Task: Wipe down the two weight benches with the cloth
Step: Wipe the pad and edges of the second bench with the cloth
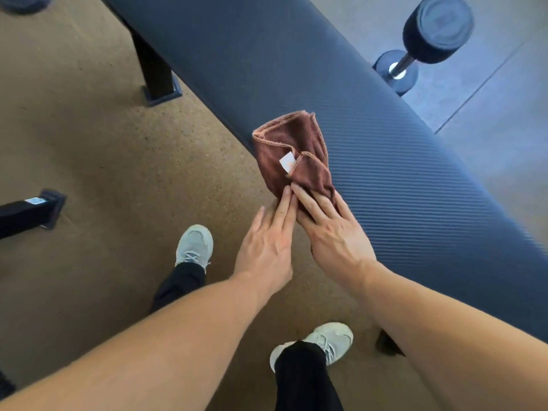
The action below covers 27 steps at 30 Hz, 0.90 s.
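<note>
head view: both hands [299, 232] press cloth [296, 155] on bench [385, 161].

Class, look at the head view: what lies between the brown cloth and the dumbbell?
Only the ribbed black pad of the weight bench lies between the brown cloth and the dumbbell, as the head view shows.

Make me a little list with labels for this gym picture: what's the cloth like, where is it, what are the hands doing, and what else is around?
cloth: brown cloth, folded, white tag showing
where: on the near edge of the dark ribbed weight bench
right hand: straight fingers pressing the cloth's near end
left hand: flat, fingertips at the cloth's edge, beside the right hand
floor: tan speckled floor
nearby: dumbbell beyond the bench; bench leg; two pale sneakers
</note>
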Available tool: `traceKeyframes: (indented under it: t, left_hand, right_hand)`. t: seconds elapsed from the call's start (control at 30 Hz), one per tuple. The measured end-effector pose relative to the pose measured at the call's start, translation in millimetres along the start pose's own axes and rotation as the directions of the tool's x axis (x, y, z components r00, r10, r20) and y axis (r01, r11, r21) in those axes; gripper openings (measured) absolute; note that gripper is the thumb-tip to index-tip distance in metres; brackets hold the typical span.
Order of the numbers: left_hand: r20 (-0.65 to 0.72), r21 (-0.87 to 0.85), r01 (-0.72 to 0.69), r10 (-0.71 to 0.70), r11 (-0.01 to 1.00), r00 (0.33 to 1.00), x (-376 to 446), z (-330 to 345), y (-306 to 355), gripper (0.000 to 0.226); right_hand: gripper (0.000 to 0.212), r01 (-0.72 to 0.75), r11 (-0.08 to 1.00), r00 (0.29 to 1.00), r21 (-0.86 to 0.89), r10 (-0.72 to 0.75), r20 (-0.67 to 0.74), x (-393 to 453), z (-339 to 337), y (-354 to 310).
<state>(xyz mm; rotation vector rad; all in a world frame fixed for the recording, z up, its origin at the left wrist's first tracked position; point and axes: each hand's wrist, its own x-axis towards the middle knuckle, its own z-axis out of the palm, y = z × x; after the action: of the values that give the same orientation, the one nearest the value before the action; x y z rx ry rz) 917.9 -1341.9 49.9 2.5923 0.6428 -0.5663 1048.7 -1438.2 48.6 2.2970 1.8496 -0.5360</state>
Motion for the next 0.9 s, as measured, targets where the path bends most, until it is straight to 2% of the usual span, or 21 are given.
traceKeyframes:
  t: [0.1, 0.23, 0.33, 0.47, 0.67, 0.77, 0.9]
  left_hand:
    - [-0.048, -0.135, -0.027, 0.020, 0.990, 0.999, 1, 6, -13, 0.110]
    - [-0.098, -0.063, -0.181, 0.175, 0.981, 0.980, 11, -5, -65, 0.104]
    - [-0.199, -0.004, -0.088, 0.086, 0.996, 0.976, 32, -29, -109, 0.105]
    - [-0.228, 0.030, 0.030, -0.023, 0.999, 0.973, 63, -72, -161, 0.103]
    - [-0.273, 0.018, 0.097, -0.088, 0.995, 0.958, 84, -115, -209, 0.109]
    - [-0.219, 0.053, 0.066, -0.053, 0.996, 0.974, 89, -121, -214, 0.128]
    - [-0.162, 0.139, 0.005, 0.017, 0.990, 0.987, 92, -118, -199, 0.138]
  right_hand:
    - [0.078, 0.012, 1.000, 0.999, -0.028, -0.012, -0.030, 6, 8, 1]
    - [0.088, 0.039, 0.995, 0.995, -0.093, -0.048, -0.091, 25, 8, 7]
    - [0.094, -0.017, 0.998, 0.994, -0.055, 0.011, -0.108, 65, -12, 1]
    - [0.099, -0.131, 0.991, 0.988, 0.012, 0.131, -0.076, 143, -43, -14]
    - [0.110, -0.132, 0.989, 0.990, 0.072, 0.128, 0.057, 227, -83, -9]
    - [0.112, -0.156, 0.984, 0.987, 0.082, 0.152, 0.055, 234, -83, -14]
    - [0.106, -0.166, 0.980, 0.983, 0.107, 0.173, -0.059, 227, -74, -20]
